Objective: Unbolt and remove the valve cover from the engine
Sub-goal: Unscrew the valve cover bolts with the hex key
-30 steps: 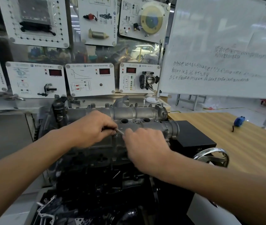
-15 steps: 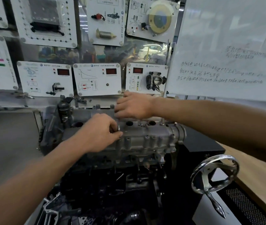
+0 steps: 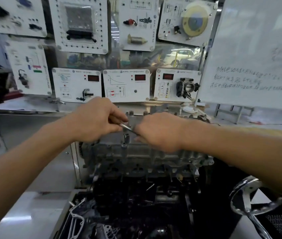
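A grey cast valve cover tops the dark engine on its stand, in the middle of the view. Above the cover's near edge, my left hand and my right hand both grip a thin metal T-handle wrench, one on each end of its bar. Its dark socket hangs just above a bolt on the cover. Several more bolts line the cover's far edge. The hands hide much of the cover's top.
A chrome handwheel sticks out at the lower right of the stand. White training panels with red displays stand behind the engine, and a whiteboard at the right. Loose metal parts lie at the stand's foot.
My right hand came back from the cover's far side to the wrench bar. Both hands have lifted the wrench, so its socket now hangs above the cover. The view has dropped lower.
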Demonstrator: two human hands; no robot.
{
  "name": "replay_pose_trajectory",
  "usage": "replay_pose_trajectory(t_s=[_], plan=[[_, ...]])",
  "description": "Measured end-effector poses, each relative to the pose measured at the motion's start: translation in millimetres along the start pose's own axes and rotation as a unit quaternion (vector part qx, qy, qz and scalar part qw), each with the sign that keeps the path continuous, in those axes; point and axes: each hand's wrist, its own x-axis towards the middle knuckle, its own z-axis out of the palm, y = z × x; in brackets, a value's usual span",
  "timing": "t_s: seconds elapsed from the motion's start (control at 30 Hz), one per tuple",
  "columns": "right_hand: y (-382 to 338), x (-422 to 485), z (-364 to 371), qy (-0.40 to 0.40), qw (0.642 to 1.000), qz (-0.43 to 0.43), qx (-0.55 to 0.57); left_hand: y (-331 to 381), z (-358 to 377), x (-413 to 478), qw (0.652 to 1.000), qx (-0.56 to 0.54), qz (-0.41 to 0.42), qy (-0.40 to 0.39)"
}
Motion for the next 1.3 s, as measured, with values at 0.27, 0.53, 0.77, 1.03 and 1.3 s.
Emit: replay_pose_trajectory(t_s=[0.27,0.53,0.77,1.03,1.3], plan=[[-36,1,-5,-0.046,0.973,0.099,0.201,-24,15,-9,0.99,0.077,0.114,-0.037],[-50,-11,21,0.0,0.937,0.209,0.278,-26,29,1,0.972,0.127,0.194,-0.041],[-63,-9,20,0.002,0.93,0.211,0.303,-32,31,6,0.971,0.108,0.211,-0.043],[-71,-6,21,0.002,0.905,0.246,0.348,-41,33,0,0.961,0.1,0.257,-0.002],[-86,0,37,0.07,0.829,0.332,0.445,-45,39,-4,0.956,0.105,0.273,0.022]])
